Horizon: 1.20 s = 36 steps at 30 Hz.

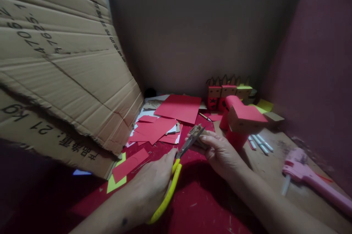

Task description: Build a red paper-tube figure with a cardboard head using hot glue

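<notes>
My left hand is closed around the yellow-handled scissors, whose metal blades point up and to the right. In my right hand, a small, rough-edged piece of brown cardboard is pinched between thumb and fingers. The blades lie across the cardboard piece in this view; whether they are cutting into it I cannot tell. Both hands are above a dark red surface strewn with tiny scraps.
A large cardboard sheet leans on the left. Red paper sheets lie at the back. On the right are a red-and-brown cardboard figure, markers and a pink glue gun. Several small decorated boxes stand by the wall.
</notes>
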{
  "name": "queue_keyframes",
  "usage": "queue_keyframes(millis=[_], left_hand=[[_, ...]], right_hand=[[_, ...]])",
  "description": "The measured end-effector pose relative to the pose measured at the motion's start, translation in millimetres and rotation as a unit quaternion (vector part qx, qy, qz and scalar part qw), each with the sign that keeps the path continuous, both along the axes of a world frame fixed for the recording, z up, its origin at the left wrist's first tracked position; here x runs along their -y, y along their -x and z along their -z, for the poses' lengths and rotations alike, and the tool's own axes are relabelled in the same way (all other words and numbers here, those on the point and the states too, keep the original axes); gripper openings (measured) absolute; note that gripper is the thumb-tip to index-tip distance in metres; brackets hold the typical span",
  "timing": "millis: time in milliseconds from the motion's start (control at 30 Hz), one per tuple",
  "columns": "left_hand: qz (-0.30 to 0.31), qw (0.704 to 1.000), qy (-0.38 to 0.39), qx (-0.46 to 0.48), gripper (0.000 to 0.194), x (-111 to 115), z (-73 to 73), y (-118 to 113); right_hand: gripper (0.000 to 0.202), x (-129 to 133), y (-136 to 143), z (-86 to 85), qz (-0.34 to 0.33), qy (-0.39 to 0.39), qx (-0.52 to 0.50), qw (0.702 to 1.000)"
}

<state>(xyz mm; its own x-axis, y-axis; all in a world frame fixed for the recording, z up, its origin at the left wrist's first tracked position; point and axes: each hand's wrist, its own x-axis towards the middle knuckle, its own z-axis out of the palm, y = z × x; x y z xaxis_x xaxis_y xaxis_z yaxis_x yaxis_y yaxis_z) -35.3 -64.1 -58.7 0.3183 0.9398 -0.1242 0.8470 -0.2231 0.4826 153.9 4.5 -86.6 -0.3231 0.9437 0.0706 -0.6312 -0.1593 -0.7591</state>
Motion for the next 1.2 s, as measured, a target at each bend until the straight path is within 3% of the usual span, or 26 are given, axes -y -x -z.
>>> queue_keyframes(millis=[200,333,567,733,1033,1200], left_hand=[[0.004,0.967,-0.043,-0.252,0.036,-6,-5.4,-12],[0.046,0.943,-0.085,-0.319,0.035,-7,0.5,-12],[0.057,0.943,-0.134,-0.298,0.030,-7,9.0,-4],[0.051,0.949,-0.105,-0.293,0.037,-6,5.2,-9],[0.034,0.960,-0.059,-0.273,0.023,-9,8.1,-10],[0.047,0.984,-0.038,-0.169,0.016,-3,-0.5,-7]], right_hand=[[0.016,1,0,-1.8,0.006,0.010,0.005,1.000],[0.016,1,0,-2.0,0.009,0.010,0.003,1.000],[0.016,0,0,-2.2,0.019,0.019,0.013,1.000],[0.015,0,0,-2.8,0.027,0.025,0.016,0.999],[0.013,0,0,-3.8,0.033,0.032,0.023,0.999],[0.015,-1,-3,0.0,0.012,0.011,0.039,0.999]])
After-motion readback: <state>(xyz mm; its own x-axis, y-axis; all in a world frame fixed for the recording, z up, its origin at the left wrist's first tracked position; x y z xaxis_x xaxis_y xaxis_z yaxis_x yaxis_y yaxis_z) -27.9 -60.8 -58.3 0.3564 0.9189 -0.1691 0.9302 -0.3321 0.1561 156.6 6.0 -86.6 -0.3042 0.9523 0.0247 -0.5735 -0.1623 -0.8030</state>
